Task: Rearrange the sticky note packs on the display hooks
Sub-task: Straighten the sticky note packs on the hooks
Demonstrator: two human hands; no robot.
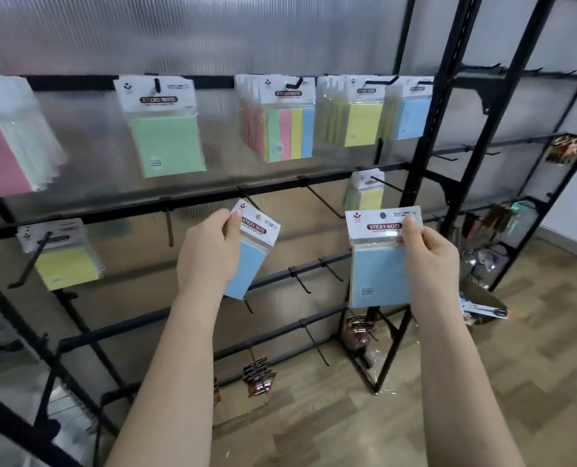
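A black display rack (213, 197) is filling the view, its bars crossing in front of a ribbed translucent wall panel (179, 35), and a second rack (516, 163) is standing off to the right over a wood-patterned floor (482, 382). Along the top bar, hooks are already carrying stock: a pink-fronted bundle (4, 156) at the far left, a green pack (165, 136), a striped multicolour bundle (287, 126), a yellow bundle (361, 119) and a blue bundle (412, 109). On the second bar, a yellow pack (64, 264) is hanging at the left and a pale yellow-green pack (364, 193) at the right, while the hooks between them (324, 200) are sitting bare. In front of that gap the person is holding two loose blue packs off the hooks. The left hand (209, 251) is gripping one blue pack (250, 264) by its header card, tilted, with its top corner close to a bare hook. The right hand (428, 257) is pinching the other blue pack (378, 264) upright at the header seam, its hanging hole facing the camera. The job looks partway through: most colours are hanging, these two packs are waiting for hooks, and several lower hooks are unfilled.
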